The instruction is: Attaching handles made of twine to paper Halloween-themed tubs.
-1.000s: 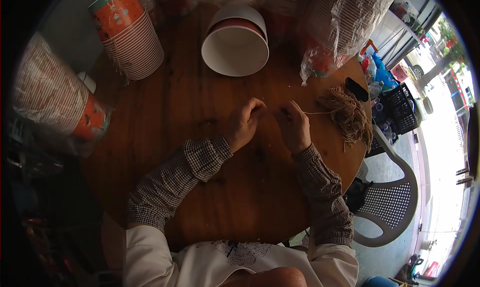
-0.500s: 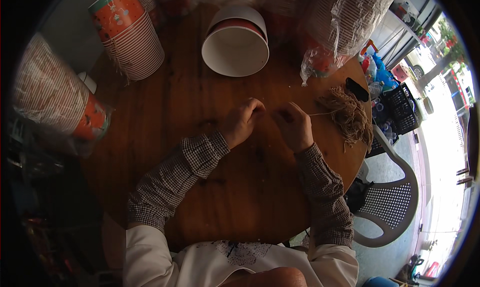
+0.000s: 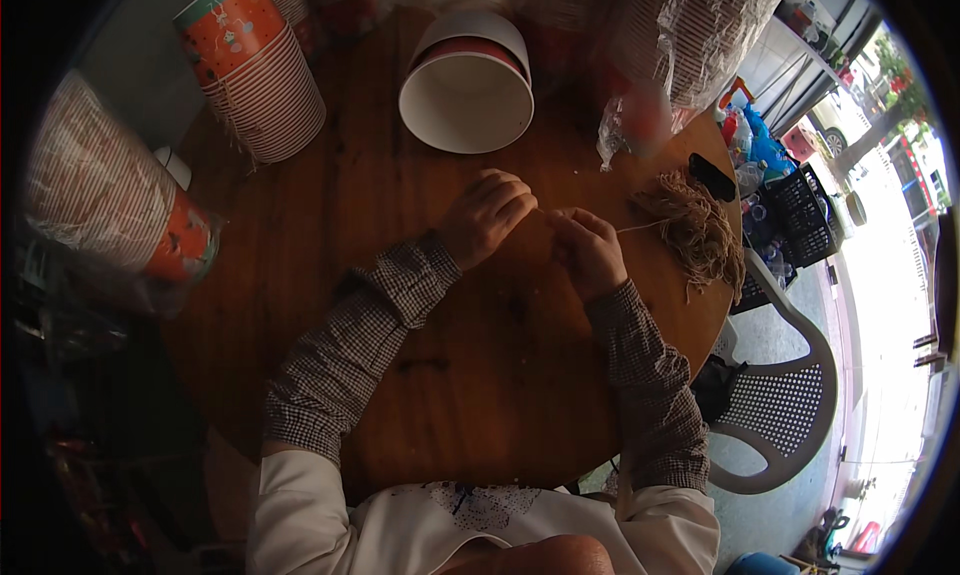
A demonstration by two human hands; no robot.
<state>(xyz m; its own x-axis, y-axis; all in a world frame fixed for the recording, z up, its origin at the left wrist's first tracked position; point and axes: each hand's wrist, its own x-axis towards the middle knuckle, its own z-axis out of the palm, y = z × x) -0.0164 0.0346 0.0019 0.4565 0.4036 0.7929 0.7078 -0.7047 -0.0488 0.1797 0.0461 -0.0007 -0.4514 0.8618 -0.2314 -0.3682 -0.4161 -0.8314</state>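
Observation:
Above the middle of the round wooden table (image 3: 430, 395), my left hand (image 3: 488, 218) is closed in a pinch, its fingers curled over. My right hand (image 3: 588, 250) pinches a thin tan string just to its right. A faint bit of string shows between the two sets of fingertips. From the right hand the string runs to a tangled bundle of tan string (image 3: 695, 230) at the table's right side. Two nested white paper tubs (image 3: 467, 103) lie tipped beyond my hands, their opening toward me.
Stacks of orange patterned paper tubs stand at the back left (image 3: 265, 85) and far left (image 3: 110, 190). A plastic-wrapped stack (image 3: 690, 45) is at the back right. A black phone-like object (image 3: 712, 178) lies beside the string. A grey plastic chair (image 3: 775, 405) and black crate (image 3: 803, 220) stand right.
My left hand has turned over so its knuckles show, and its fingers have closed more. My right hand has rotated slightly, its fingertips now pointing toward the left hand.

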